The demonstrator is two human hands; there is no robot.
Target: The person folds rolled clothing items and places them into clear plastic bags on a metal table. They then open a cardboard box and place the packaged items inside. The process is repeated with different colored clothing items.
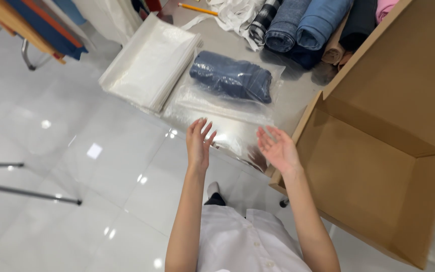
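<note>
While hands hover empty | bagged jeans (folded) long axis left-right

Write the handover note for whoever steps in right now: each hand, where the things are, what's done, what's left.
Left hand: open, empty, raised just short of the clear plastic bag.
Right hand: open, empty, palm up, beside the open cardboard box.
The bag lies flat on the table edge with folded dark jeans inside, at its far end; the near end lies flat with nothing in it.
Stack of unused bags sits left of it; rolled jeans wait at the back of the table.
Done: one pair bagged.
Left: the box shows nothing inside; the bagged pair is still on the table, and the rolled pairs are unbagged.
</note>
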